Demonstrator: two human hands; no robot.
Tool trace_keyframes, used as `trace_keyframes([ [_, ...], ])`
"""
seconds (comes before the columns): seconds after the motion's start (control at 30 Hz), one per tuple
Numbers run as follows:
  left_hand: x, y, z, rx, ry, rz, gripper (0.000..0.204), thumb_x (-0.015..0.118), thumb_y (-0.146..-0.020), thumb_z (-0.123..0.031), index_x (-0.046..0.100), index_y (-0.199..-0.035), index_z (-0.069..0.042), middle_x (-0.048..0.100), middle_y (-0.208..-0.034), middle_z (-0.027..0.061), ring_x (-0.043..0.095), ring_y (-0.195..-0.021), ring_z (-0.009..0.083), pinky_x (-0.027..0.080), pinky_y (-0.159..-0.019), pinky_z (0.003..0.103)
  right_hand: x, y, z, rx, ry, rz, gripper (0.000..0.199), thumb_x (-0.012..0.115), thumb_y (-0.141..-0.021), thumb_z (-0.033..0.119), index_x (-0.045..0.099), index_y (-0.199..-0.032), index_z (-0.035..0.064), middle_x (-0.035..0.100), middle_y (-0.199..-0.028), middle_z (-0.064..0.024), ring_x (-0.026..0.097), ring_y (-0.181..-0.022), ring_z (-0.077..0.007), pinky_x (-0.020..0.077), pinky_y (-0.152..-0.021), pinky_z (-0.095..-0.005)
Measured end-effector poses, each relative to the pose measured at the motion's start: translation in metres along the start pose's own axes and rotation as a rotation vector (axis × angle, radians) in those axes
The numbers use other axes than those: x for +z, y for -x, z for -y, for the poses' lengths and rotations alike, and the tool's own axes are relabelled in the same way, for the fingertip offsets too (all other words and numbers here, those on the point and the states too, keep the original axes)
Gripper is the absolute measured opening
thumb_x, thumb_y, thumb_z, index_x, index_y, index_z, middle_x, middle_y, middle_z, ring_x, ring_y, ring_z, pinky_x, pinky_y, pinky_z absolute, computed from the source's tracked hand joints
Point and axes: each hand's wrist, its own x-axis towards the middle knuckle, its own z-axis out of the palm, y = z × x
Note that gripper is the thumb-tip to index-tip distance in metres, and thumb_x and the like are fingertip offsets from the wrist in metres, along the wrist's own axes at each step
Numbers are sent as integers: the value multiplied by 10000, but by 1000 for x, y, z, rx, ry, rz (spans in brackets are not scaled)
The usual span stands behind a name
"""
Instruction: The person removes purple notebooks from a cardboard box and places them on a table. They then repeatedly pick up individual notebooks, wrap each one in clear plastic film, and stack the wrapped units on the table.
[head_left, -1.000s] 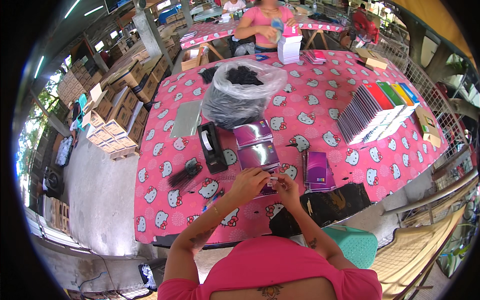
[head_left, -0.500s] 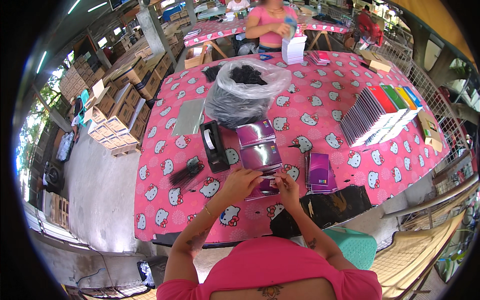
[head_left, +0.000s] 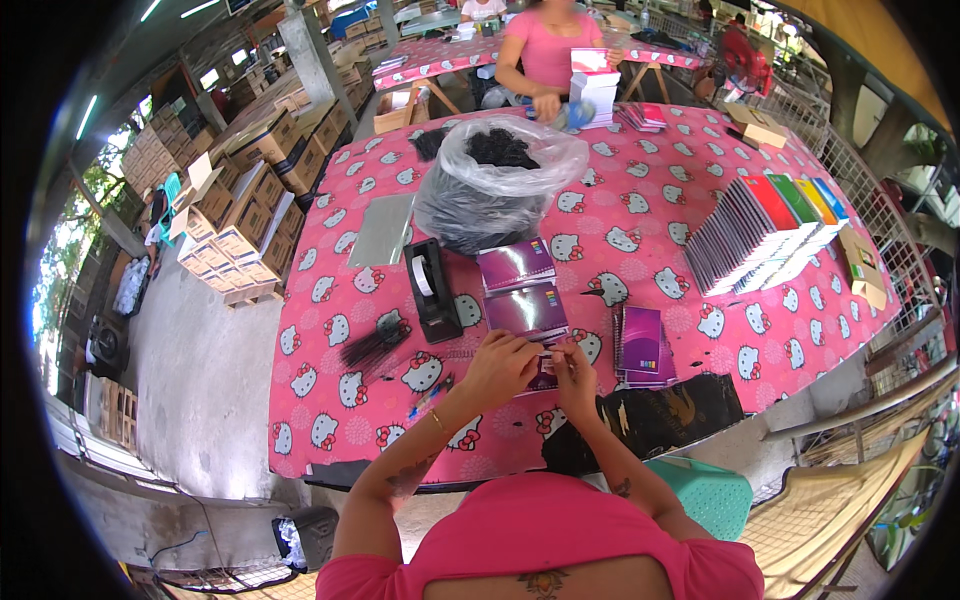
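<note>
A purple spiral notebook (head_left: pixel 545 380) lies in front of me, mostly covered by my hands. My left hand (head_left: pixel 505 365) is over its upper left part, fingers bent and pressed together near the top edge. Beside it, my right hand (head_left: pixel 575 380) pinches at the notebook's upper right. A small pale bit shows between the fingertips; I cannot make out what it is. Just beyond lie two more purple notebooks, a nearer one (head_left: pixel 526 308) and a farther one (head_left: pixel 515 264). To their left stands a black tape dispenser (head_left: pixel 434 290).
A stack of purple notebooks (head_left: pixel 642 345) lies to the right, near a black torn panel (head_left: pixel 670 412). Black wire pieces (head_left: pixel 375 343) and pens (head_left: pixel 431 396) lie left. Farther off are a plastic bag (head_left: pixel 450 205) of black pieces, colourful notebooks (head_left: pixel 750 235) and a co-worker (head_left: pixel 550 55).
My left hand has shifted slightly right, closer to my right hand, and its fingers now cover most of the pale bit. Pens have come into sight by my left forearm. The co-worker's hand has lowered.
</note>
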Motion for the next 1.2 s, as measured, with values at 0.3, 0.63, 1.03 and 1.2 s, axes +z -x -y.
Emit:
trace_keyframes([
  [0.3,2,-2,9,142,-83,8,170,640,-876,-155,656,-1005,-45,682,-921,88,665,-864,274,465,-948,441,-5,-8,-5,129,-102,42,260,607,-1012,211,637,-1109,-28,650,-875,-27,594,-786,-69,536,-714,-239],
  [0.63,-24,-20,9,254,-163,91,131,673,-856,-149,647,-939,-51,614,-781,57,643,-714,245,538,-683,358,-17,-28,56,243,37,178,221,627,-989,173,682,-1042,-34,633,-712,4,526,-599,-33,437,-522,-218],
  [1.03,-49,-23,-7,29,115,57,193,681,-907,-186,634,-1033,-48,622,-812,92,655,-712,274,533,-631,371,-32,-46,97,117,247,204,206,656,-952,144,708,-1050,-30,640,-675,-56,530,-604,-56,434,-540,-268],
  [1.2,-50,-5,10,-139,371,72,221,694,-909,-148,639,-1082,-21,629,-889,120,643,-738,277,513,-663,362,-38,-44,93,132,180,215,193,645,-958,124,704,-1075,-17,651,-719,-34,536,-628,-59,443,-553,-267],
])
